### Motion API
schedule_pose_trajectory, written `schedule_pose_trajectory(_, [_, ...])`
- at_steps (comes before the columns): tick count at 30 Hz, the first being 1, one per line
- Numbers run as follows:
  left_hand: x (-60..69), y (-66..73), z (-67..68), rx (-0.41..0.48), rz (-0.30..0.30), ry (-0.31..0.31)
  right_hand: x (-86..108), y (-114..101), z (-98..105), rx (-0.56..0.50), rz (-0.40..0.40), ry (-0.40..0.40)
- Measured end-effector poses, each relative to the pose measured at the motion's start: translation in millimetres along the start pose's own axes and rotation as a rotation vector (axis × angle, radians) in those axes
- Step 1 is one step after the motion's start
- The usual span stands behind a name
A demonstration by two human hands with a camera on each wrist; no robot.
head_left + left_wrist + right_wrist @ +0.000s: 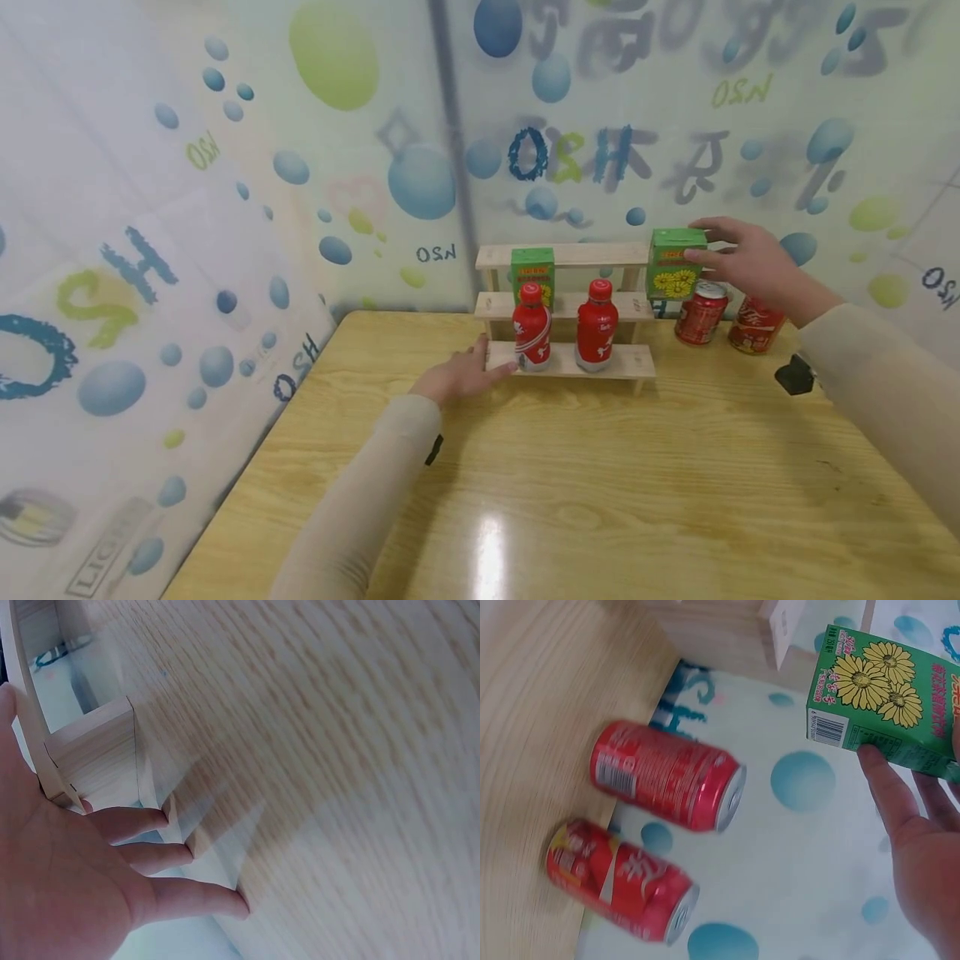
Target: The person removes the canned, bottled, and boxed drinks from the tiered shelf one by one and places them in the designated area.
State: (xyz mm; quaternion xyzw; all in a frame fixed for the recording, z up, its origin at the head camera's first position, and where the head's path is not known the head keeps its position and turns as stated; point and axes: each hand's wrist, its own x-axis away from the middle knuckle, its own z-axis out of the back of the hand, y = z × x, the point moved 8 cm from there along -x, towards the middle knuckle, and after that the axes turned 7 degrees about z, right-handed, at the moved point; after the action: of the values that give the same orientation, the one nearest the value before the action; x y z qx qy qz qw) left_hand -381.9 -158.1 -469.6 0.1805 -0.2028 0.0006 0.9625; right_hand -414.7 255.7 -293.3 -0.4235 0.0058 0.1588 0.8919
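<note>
My right hand (757, 260) grips a green drink carton (677, 265) with yellow flowers and holds it in the air at the right end of a small wooden three-step shelf (577, 362). In the right wrist view the carton (881, 697) is above the table, its side against my fingers. My left hand (465, 373) rests at the shelf's left end, fingers extended, fingertips on the table in the left wrist view. Two red bottles (532, 329) with white bases stand on the lowest step. Behind the left bottle, another green carton (533, 268) stands on the middle step.
Two red soda cans, one silver-topped (702, 313) and one partly behind my right forearm (754, 327), stand on the table right of the shelf. The wooden table (570, 483) meets a wall (375, 250) printed with bubbles and letters behind and on the left.
</note>
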Motion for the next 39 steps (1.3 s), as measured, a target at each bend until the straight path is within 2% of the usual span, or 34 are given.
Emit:
schedule_pose_trajectory(9, [-1.6, -2.2, -0.3, 0.0, 0.011, 0.004, 21.1, 17.5, 20.2, 0.04, 0.006, -0.005])
schedule_pose_trajectory(18, [-1.9, -4.0, -0.6, 0.004, 0.02, 0.0, 34.7, 36.4, 22.4, 0.093, 0.008, -0.019])
schedule_pose_trajectory(27, [-1.7, -2.0, -0.2, 0.012, 0.024, -0.012, 51.7, 65.8, 7.1, 0.076, -0.018, -0.036])
schedule_pose_trajectory(32, [-0.7, -1.8, -0.2, 0.014, 0.024, -0.008, 58.5, 84.2, -3.9, 0.102, -0.006, -0.004])
schedule_pose_trajectory(35, [0.0, -1.2, -0.7, 0.011, 0.025, -0.008, 62.2, 94.1, -12.1, 0.088, 0.004, 0.004])
schedule_pose_trajectory(39, [1.9, 0.5, -1.1, 0.011, 0.026, -0.01, 66.1, 103.8, -23.1, 0.048, 0.003, -0.025])
